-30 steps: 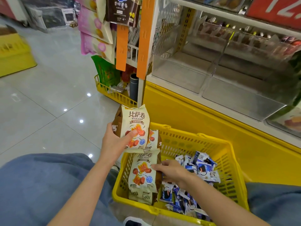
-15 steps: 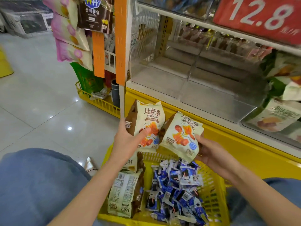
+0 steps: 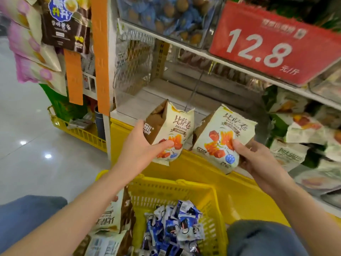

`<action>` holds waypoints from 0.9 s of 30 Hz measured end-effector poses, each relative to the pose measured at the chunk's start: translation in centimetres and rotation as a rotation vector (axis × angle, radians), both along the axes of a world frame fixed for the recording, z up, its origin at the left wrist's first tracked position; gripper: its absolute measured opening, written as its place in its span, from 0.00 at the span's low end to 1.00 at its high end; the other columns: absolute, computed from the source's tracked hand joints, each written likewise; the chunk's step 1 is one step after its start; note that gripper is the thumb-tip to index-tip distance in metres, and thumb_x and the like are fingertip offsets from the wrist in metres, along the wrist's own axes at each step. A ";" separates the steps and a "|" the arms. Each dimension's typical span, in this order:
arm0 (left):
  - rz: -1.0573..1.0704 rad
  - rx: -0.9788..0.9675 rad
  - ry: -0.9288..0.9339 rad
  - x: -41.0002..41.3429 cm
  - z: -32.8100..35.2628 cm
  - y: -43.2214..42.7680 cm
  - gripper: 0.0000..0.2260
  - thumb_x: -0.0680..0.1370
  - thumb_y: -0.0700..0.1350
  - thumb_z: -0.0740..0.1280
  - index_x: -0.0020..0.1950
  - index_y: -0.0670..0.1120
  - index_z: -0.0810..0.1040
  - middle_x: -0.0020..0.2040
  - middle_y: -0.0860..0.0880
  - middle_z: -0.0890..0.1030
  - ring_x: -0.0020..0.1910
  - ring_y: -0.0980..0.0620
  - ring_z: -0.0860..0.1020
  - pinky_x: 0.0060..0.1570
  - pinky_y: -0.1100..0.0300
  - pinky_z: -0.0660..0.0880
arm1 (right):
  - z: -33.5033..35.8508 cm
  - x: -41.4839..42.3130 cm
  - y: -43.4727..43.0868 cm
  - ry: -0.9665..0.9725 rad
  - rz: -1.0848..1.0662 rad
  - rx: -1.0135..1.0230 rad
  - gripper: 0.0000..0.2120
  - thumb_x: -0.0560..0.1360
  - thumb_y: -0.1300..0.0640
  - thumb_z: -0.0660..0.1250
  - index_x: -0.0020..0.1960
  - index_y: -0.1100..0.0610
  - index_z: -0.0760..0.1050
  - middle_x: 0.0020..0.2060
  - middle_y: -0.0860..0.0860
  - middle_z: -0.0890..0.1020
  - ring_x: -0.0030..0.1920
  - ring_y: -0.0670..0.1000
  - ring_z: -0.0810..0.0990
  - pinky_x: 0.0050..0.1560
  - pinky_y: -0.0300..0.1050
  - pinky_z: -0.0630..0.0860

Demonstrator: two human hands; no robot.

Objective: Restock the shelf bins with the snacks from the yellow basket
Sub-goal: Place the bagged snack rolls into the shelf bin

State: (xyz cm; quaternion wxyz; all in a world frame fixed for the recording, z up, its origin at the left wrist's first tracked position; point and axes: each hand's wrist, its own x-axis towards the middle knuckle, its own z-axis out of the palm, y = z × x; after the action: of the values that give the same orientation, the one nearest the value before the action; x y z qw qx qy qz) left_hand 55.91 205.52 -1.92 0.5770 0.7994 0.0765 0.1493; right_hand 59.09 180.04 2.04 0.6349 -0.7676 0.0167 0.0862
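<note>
Left hand [image 3: 140, 150] grips one cream-and-brown snack bag [image 3: 170, 132], right hand [image 3: 258, 159] grips another cream-and-brown bag [image 3: 221, 137], both above the yellow plastic basket [image 3: 212, 196], before the clear shelf bin [image 3: 140, 100].

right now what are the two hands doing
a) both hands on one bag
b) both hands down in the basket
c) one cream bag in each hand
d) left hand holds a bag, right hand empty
c: the left hand grips one cream bag and the right hand grips a second cream bag, both held up above the yellow basket.
</note>
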 end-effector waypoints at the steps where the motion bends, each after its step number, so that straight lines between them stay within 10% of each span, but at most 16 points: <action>1: -0.009 0.002 0.000 0.9 0.4 0.0 0.24 0.63 0.53 0.76 0.54 0.54 0.68 0.42 0.63 0.74 0.40 0.67 0.73 0.30 0.80 0.67 | 1.0 0.9 0.1 -0.064 -0.049 0.013 0.21 0.63 0.44 0.69 0.54 0.52 0.76 0.45 0.48 0.86 0.44 0.47 0.85 0.39 0.39 0.81; 15: -0.053 -0.180 -0.020 8.8 2.0 1.0 0.22 0.63 0.55 0.75 0.50 0.62 0.66 0.44 0.64 0.76 0.40 0.66 0.77 0.28 0.76 0.71 | 0.6 20.1 3.6 0.130 -0.373 -0.073 0.22 0.70 0.58 0.73 0.61 0.59 0.71 0.54 0.56 0.81 0.45 0.53 0.83 0.37 0.47 0.78; 21: -0.054 -0.295 -0.022 10.9 1.9 2.1 0.23 0.63 0.57 0.73 0.54 0.58 0.69 0.47 0.61 0.78 0.44 0.61 0.79 0.30 0.74 0.75 | -1.2 26.9 5.3 -0.057 -0.367 -0.349 0.24 0.70 0.57 0.73 0.63 0.60 0.70 0.62 0.58 0.77 0.61 0.56 0.77 0.63 0.53 0.73; 27: -0.051 -0.338 0.003 12.0 1.0 2.5 0.18 0.64 0.54 0.75 0.46 0.59 0.69 0.45 0.61 0.79 0.41 0.62 0.79 0.28 0.75 0.72 | -3.6 29.8 3.7 -0.052 -0.314 -0.546 0.26 0.69 0.56 0.73 0.64 0.60 0.70 0.63 0.57 0.76 0.63 0.56 0.75 0.65 0.50 0.71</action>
State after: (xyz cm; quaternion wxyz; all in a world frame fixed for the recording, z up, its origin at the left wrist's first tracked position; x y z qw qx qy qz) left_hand 67.91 208.02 -0.92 0.7066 0.6929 0.0809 0.1186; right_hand 88.86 183.77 -1.53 0.4113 -0.8996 0.1412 -0.0403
